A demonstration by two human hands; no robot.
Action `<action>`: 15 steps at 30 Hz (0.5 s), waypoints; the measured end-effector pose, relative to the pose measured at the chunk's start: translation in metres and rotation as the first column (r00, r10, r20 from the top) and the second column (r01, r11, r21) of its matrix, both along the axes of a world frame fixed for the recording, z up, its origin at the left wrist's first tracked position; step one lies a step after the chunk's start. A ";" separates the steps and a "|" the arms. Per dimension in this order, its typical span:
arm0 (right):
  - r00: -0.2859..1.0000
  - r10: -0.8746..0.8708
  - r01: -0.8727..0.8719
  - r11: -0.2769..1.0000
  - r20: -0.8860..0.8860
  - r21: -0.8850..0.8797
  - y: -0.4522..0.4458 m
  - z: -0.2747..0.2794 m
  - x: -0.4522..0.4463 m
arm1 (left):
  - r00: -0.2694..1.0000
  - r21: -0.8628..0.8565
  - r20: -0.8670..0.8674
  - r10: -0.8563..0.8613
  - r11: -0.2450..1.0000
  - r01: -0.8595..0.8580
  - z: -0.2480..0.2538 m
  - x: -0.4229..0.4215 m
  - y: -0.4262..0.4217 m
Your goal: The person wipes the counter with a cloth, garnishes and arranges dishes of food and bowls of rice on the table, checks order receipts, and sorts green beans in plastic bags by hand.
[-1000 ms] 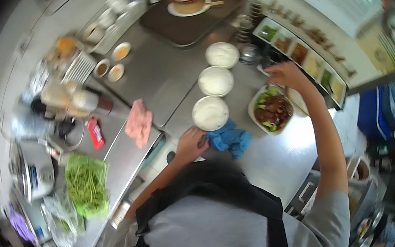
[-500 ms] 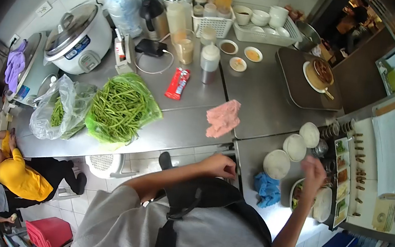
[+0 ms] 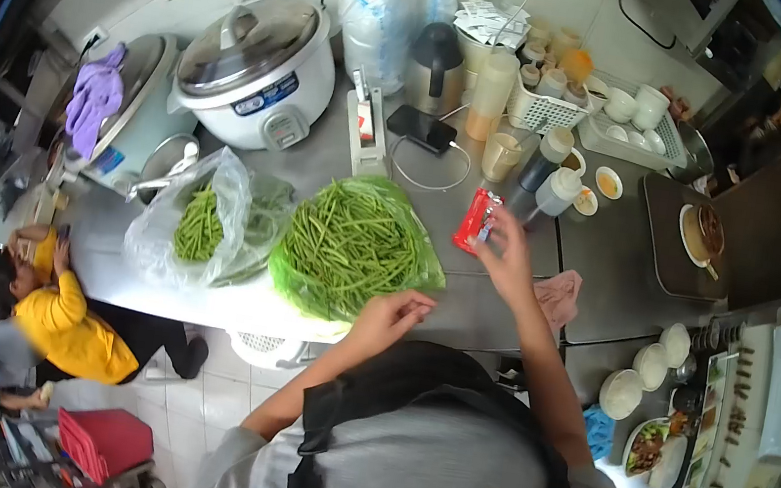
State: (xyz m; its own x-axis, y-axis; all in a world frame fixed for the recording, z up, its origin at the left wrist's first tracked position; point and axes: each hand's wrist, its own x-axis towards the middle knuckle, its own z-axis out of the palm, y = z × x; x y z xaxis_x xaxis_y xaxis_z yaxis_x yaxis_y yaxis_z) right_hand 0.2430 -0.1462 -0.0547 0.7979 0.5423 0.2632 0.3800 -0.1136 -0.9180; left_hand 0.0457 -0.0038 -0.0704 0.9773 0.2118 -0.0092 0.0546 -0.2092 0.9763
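Head view shows a red, white-marked packet point(image 3: 476, 220) at the right hand point(image 3: 506, 260)

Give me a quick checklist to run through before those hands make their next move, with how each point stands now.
1. Right hand at the red packet: ok, its fingers are at the packet's right side.
2. Firm grip on the packet: cannot tell, the contact is too small to judge.
3. Left hand free: ok, nothing shows in it.
4. White cable clear of the packet: ok, it lies apart from it.
5. Pink cloth clear of the right forearm: cannot tell, they overlap in this view.
6. Green beans closed up in their bag: not ok, the bag is open.
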 end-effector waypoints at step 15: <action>0.774 -0.489 0.567 0.818 0.402 -0.096 0.097 -0.012 0.140 | 0.520 0.312 0.835 0.180 0.623 -0.717 0.243 -0.016 0.187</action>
State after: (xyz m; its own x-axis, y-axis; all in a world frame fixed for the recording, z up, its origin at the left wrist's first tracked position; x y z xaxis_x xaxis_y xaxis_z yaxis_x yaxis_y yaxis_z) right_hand 0.3827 -0.0488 -0.0666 0.8507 0.1332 0.5084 0.4889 -0.5558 -0.6724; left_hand 0.0298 0.1835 0.1727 0.3601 0.3149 0.8782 -0.2750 -0.8637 0.4224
